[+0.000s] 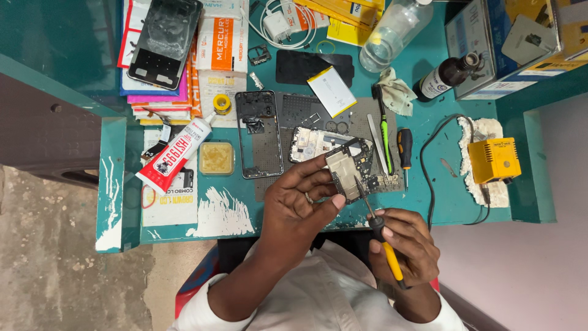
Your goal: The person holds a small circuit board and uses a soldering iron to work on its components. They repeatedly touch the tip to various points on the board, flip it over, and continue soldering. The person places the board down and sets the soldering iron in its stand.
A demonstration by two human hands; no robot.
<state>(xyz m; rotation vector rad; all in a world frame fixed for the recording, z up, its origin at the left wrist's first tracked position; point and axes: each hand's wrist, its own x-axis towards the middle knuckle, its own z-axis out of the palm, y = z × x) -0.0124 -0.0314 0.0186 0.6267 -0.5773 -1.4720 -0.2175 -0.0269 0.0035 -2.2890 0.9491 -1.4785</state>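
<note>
My left hand (303, 199) holds a small phone circuit board (345, 170) by its edges, tilted up above the teal table (441, 202). My right hand (407, 245) grips a soldering iron (378, 225) with a black and yellow handle; its tip (357, 182) touches the board's right side. Just behind the board lies an opened phone body (318, 143) on a dark work mat (300, 110).
A bare phone frame (259, 133), tweezers (376, 142), a green-handled brush (384, 125) and a small screwdriver (404, 150) lie on the mat. A glue tube (174, 153), flux tin (216, 158), battery (331, 91), clear bottle (392, 30), brown bottle (447, 75) and yellow soldering stand (493, 160) surround it.
</note>
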